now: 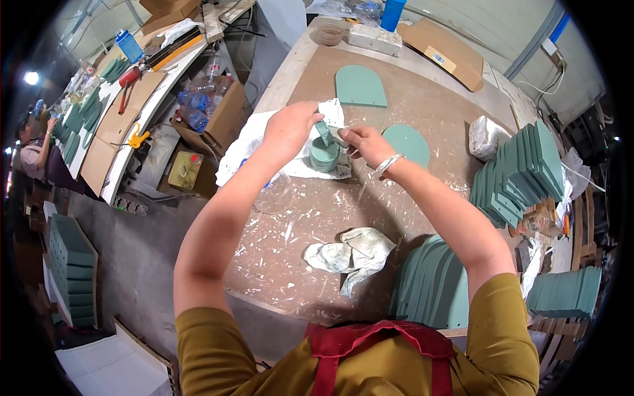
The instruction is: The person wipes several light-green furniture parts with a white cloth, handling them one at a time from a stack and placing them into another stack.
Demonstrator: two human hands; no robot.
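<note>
My left hand (290, 125) grips a narrow green strip (323, 132) that stands up from a small round green stack (324, 156). The stack rests on a white cloth (264, 142) spread on the brown worktable (396, 99). My right hand (364, 142), with a silver bracelet at the wrist, pinches a small pale tool (339, 136) against the strip. Just right of my right hand lies a green half-round piece (409, 143). A green arch-shaped panel (360, 86) lies farther back on the table.
A crumpled rag (350, 254) lies at the near table edge. Stacks of green arch panels stand at right (522, 178) and near right (432, 284). At the back sit a bowl (329, 34), a white block (375, 39) and cardboard (449, 53). Another person (33, 152) works far left.
</note>
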